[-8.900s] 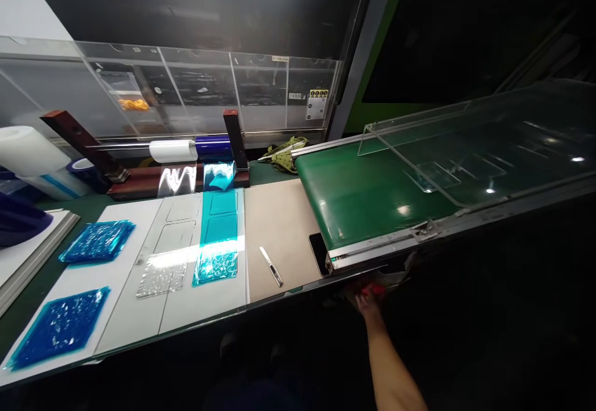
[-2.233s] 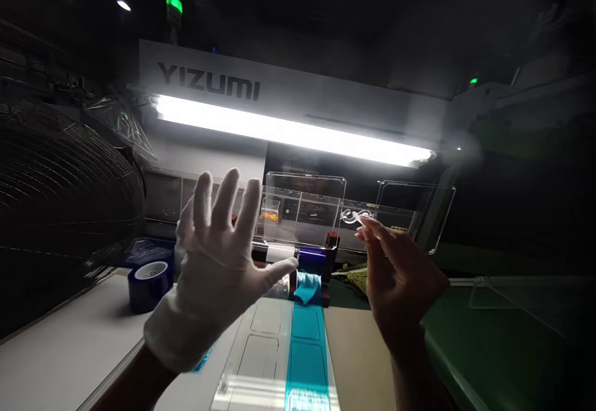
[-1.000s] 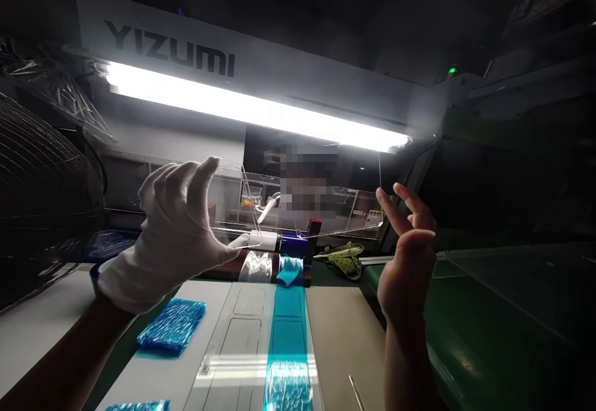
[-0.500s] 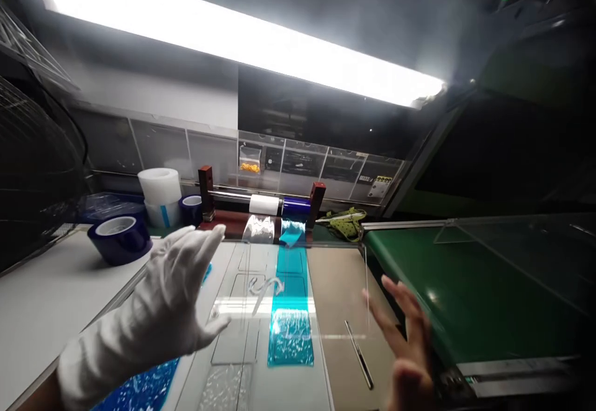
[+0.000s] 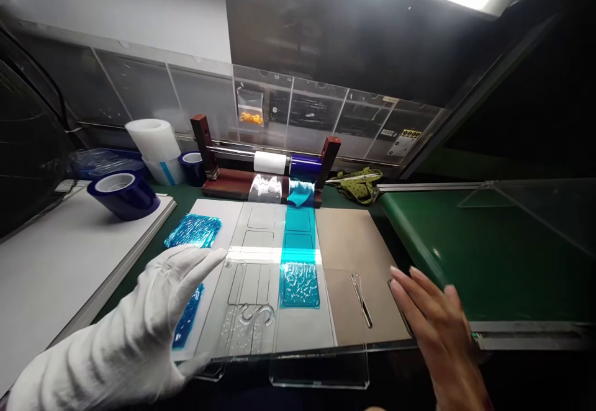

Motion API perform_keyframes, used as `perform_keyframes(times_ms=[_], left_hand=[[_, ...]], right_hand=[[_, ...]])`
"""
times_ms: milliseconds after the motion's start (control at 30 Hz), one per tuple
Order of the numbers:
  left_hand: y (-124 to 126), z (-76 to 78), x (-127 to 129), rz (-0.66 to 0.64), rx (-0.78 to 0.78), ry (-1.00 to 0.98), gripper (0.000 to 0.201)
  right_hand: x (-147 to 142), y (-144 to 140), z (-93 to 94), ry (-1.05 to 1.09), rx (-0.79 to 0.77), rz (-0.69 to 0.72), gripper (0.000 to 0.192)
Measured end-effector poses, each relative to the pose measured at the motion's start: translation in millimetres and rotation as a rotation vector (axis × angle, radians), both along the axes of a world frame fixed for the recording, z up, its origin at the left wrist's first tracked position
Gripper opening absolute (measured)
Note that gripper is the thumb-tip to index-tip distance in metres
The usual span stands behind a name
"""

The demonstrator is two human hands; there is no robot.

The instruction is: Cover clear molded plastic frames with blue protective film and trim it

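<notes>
My left hand [image 5: 158, 311], in a white glove, has its fingers and thumb curved around the left edge of a clear plastic panel [image 5: 321, 361]. The panel is see-through, so its full outline is hard to follow; a clear S-shaped piece [image 5: 256, 315] shows in its middle. My bare right hand [image 5: 437, 324] is apart from it, fingers stretched out and empty, over the right edge of the brown board [image 5: 347, 234]. Metal tweezers [image 5: 362, 302] lie on that board. Behind the panel, a teal film strip [image 5: 300, 221] and a clear film strip [image 5: 261, 218] run over the worksheet.
A wooden holder [image 5: 228, 186] bears a white roll [image 5: 270, 162] and a blue roll [image 5: 305, 164]. Tape rolls, including a dark blue one [image 5: 123, 197], stand left. Blue film pieces [image 5: 195, 230] lie near my glove. A green polka-dot pouch [image 5: 356, 184] sits behind; a green surface [image 5: 465, 249] lies right.
My view has tilted down. The clear panel has come lower and nearer with my left hand. My right hand has moved slightly right, its fingers drawn closer together.
</notes>
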State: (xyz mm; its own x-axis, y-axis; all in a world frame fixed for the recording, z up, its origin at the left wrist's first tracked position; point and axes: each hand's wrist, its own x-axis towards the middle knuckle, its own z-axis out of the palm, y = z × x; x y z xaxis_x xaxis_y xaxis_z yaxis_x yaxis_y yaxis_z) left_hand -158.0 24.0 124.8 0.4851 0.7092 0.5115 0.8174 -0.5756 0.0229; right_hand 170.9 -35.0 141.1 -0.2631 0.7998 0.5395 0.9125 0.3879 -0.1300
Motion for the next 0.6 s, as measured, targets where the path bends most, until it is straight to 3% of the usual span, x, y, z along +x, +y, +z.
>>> perform_keyframes(times_ms=[133, 300, 433, 600], left_hand=[[4, -4.6, -8, -0.038, 0.004, 0.06, 0.091], [4, -7.0, -10, -0.048, -0.085, 0.069, 0.095], [0, -2.5, -5, -0.033, -0.062, 0.072, 0.097], [-5, 11.3, -3, -0.053, -0.011, 0.097, 0.113]], right_hand=[[-16, 13, 8.3, -0.138, -0.129, 0.116, 0.094], [-32, 32, 4.5, -0.308, -0.234, 0.231, 0.117], [-29, 37, -2.2, -0.305, -0.224, 0.241, 0.108], [-4, 34, -17.6, -0.204, -0.15, 0.272, 0.101]])
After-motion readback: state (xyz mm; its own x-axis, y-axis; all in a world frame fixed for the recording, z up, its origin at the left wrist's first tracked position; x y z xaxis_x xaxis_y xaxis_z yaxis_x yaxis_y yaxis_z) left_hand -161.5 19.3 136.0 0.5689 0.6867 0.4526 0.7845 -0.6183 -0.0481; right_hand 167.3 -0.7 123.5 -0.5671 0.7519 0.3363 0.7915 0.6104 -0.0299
